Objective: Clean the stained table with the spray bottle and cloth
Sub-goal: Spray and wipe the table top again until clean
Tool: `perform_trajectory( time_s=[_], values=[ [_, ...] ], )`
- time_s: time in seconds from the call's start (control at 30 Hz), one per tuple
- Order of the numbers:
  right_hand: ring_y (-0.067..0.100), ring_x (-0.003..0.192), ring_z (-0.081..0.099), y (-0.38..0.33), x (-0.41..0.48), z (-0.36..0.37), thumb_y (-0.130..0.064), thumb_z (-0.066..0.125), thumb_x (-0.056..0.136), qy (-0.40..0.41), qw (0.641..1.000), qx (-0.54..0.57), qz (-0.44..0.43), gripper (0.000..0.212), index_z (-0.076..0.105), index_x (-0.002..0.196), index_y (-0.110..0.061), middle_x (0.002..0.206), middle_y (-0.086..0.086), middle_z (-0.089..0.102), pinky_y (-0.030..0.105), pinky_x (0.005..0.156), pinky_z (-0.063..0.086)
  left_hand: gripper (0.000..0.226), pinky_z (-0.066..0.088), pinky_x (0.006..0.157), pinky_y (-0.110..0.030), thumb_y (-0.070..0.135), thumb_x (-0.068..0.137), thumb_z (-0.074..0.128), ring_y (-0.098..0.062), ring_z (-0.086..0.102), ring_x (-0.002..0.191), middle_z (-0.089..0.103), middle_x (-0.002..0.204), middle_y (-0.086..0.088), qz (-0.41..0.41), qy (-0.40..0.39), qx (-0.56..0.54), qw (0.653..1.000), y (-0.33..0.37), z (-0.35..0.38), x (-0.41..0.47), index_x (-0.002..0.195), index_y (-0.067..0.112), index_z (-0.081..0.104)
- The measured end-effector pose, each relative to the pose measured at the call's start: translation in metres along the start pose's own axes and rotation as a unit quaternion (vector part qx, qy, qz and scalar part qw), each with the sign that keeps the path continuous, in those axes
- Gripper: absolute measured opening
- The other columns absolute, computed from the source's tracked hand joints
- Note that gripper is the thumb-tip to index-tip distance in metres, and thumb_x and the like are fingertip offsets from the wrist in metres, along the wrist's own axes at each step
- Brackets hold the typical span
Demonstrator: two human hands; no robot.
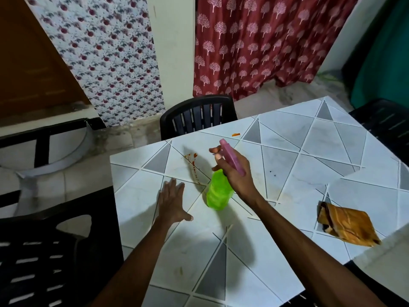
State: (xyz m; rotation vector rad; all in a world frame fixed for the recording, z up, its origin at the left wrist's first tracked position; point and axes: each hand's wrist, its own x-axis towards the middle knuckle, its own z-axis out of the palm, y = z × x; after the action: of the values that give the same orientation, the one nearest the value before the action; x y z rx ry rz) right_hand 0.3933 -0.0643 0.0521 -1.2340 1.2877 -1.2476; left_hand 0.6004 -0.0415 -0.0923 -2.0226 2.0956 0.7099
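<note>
My right hand grips the neck of a green spray bottle with a pink trigger head, held above the table with its nozzle pointing toward the far left. Red-orange stains streak the white tiled table just beyond the nozzle, and a small orange smear lies near the far edge. My left hand rests flat on the table, fingers spread, left of the bottle. A folded orange-brown cloth lies on the table at the right, apart from both hands.
Black plastic chairs stand at the far side, at the near left and at the far right. A red patterned curtain hangs behind. A round metal basin sits on the floor at the left.
</note>
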Motion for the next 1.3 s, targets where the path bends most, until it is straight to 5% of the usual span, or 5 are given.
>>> perform_trajectory(
  time_s=[0.23,0.63,0.8,1.17,1.3],
  values=[
    [0.014,0.062,0.074,0.007,0.028,-0.033,-0.057,0.057,0.085,0.120,0.969,-0.145,0.158,0.009,0.063,0.084,-0.050,0.085,-0.016,0.071,0.052,0.095,0.053,0.151,0.004,0.116,-0.063,0.059,0.054,0.087,-0.036,-0.023,0.148,-0.035,0.158,-0.008,-0.028,-0.067,-0.001,0.997,0.009,-0.003,0.029,0.154,0.025,-0.020],
    [0.024,0.060,0.074,0.051,0.078,-0.104,-0.044,0.058,0.062,0.173,0.936,-0.108,0.286,0.036,0.070,0.094,-0.031,0.067,-0.002,0.075,0.050,0.088,0.060,0.153,0.006,0.116,-0.065,0.053,0.046,0.092,-0.034,-0.019,0.149,-0.028,0.161,-0.004,-0.049,-0.020,-0.028,0.998,0.014,0.009,0.032,0.156,0.030,-0.012],
    [0.028,0.065,0.070,0.044,0.082,-0.082,-0.028,0.062,0.067,0.113,0.952,-0.043,0.283,0.044,0.070,0.111,-0.025,0.070,0.008,0.071,0.041,0.064,0.057,0.152,0.005,0.116,-0.064,0.056,0.046,0.091,-0.034,-0.018,0.150,-0.025,0.162,-0.005,-0.041,-0.006,-0.035,0.999,0.014,0.008,0.032,0.156,0.029,-0.010],
    [0.036,0.077,0.074,0.055,0.050,0.035,-0.031,0.067,0.065,-0.033,0.952,-0.069,0.297,0.025,0.081,0.086,-0.028,0.083,0.008,0.078,0.050,0.081,0.057,0.129,0.023,0.115,-0.053,0.071,0.032,0.081,-0.038,0.029,0.143,0.033,0.157,-0.013,-0.065,0.099,-0.084,0.989,-0.036,0.018,-0.025,0.142,0.013,0.046],
    [0.035,0.064,0.064,0.037,0.025,0.093,-0.014,0.062,0.083,-0.078,0.952,-0.031,0.293,0.022,0.077,0.099,-0.019,0.065,0.018,0.067,0.033,0.055,0.051,0.130,0.019,0.116,-0.052,0.070,0.039,0.084,-0.036,0.020,0.147,0.024,0.161,-0.010,-0.108,0.099,-0.091,0.985,-0.066,0.021,-0.061,0.148,0.016,0.038]
  ],
)
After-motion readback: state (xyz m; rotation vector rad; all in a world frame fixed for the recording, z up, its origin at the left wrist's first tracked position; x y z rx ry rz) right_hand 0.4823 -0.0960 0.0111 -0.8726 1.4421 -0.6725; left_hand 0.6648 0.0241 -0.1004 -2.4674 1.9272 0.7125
